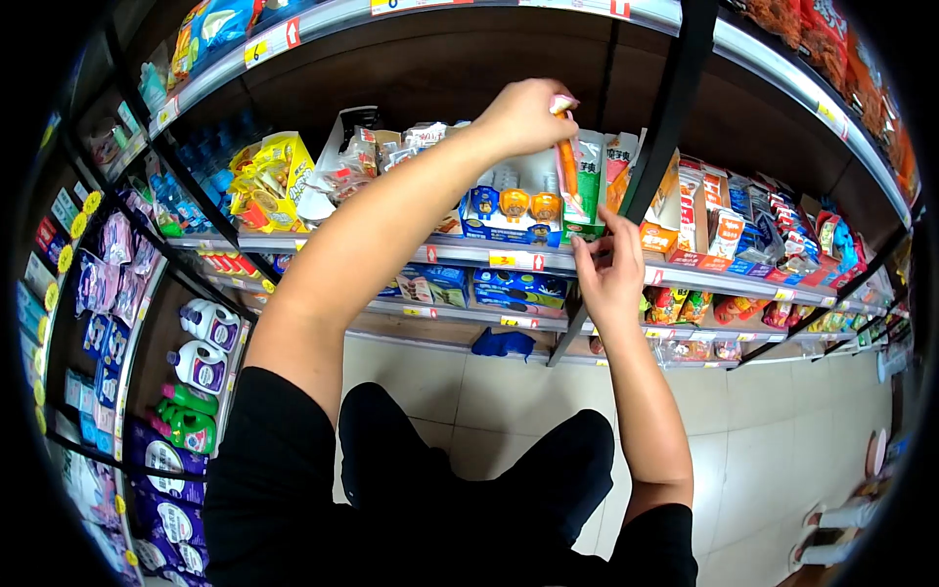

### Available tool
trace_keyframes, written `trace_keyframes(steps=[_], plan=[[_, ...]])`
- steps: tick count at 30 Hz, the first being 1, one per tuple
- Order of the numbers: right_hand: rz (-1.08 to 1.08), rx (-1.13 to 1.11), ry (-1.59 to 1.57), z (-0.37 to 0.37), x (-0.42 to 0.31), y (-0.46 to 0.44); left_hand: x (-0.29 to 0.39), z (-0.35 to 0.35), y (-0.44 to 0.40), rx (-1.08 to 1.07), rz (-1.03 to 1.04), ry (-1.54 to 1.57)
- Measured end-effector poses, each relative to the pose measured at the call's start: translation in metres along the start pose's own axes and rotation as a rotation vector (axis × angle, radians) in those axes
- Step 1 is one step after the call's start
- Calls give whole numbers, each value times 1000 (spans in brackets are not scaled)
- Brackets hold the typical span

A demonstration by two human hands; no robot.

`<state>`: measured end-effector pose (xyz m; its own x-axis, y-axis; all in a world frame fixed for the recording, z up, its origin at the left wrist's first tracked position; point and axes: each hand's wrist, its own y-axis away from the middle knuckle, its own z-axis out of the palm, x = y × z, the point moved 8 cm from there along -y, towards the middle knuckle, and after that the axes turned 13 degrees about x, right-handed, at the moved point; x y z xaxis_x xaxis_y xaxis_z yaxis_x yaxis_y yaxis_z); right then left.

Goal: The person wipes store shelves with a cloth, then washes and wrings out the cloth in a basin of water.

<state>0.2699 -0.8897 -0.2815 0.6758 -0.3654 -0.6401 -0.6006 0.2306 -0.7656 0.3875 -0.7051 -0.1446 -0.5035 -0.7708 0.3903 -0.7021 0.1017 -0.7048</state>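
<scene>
My left hand (pixel 529 118) is closed around the top of a narrow packet (pixel 567 166) with an orange, sausage-like stick inside. The packet hangs upright in front of a green box (pixel 587 181) on the shelf. Beside the packet's lower end is my right hand (pixel 612 269), its fingers apart and holding nothing, close to the shelf's front edge. Whether a fingertip touches the green box I cannot tell. Left of the packet, a blue display box (pixel 509 232) holds small orange and blue containers.
A black upright post (pixel 670 112) divides the shelf right of my hands. Snack boxes line the shelf, including a yellow box (pixel 269 181) on the left. An upper shelf edge (pixel 342 22) runs above. Detergent bottles (pixel 201 364) stand at left. Another person's legs (pixel 831 533) show at lower right.
</scene>
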Motion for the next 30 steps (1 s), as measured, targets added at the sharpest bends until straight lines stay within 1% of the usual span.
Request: trace_keyframes(steps=[1,2,4,5,7,8,9,10,11,12,13,14,16,17,18,20,21,22,23,24,26,29,30], plan=[[13,-20,-19,7,-1,-2,3,3,5,-65,-61,27],[11,-24,-23,13,-1,-5,7,5,8,-71,9,3],[-22,-30,-82,23,-6,-10,9,4,15,-78,-49,146],[23,-37,-41,25,-7,-13,10,2,17,-77,-49,143],[43,-46,-34,29,3,-12,4,0,21,-132,-170,210],[59,-59,-26,35,11,-11,4,-5,21,-127,-171,208],[62,-7,-102,39,13,-11,5,-6,25,-187,-213,315],[61,-12,-103,42,16,-10,5,-6,29,-248,-255,423],[265,-41,-206,49,29,-8,1,-5,30,-291,-295,489],[469,-69,-308,57,41,-5,-6,-4,29,-287,-294,489],[474,-85,-275,62,48,-9,-9,-4,28,-265,-246,530],[473,-87,-277,66,50,-15,-12,-5,26,-246,-198,570],[249,-127,-114,73,40,-34,-17,-6,21,-264,-189,519],[236,-173,-3,78,42,-42,-22,-8,18,-236,-218,506],[234,-173,-4,84,42,-48,-27,-10,15,-209,-246,494],[-16,-90,93,86,24,-61,-44,-3,6,-197,-257,490],[61,-98,41,88,24,-64,-49,-5,0,-117,-227,419],[59,-99,41,90,27,-65,-53,-7,-4,-36,-197,347],[42,-95,64,91,33,-64,-64,2,-1,-90,-300,362],[23,-90,86,93,40,-64,-73,9,-3,-87,-300,361],[-1,-86,84,91,43,-58,-115,44,-9,-137,-242,48],[63,-118,55,83,44,-46,-143,63,-14,-93,-211,-28],[60,-118,55,79,40,-44,-138,60,-12,-80,-189,-57]])
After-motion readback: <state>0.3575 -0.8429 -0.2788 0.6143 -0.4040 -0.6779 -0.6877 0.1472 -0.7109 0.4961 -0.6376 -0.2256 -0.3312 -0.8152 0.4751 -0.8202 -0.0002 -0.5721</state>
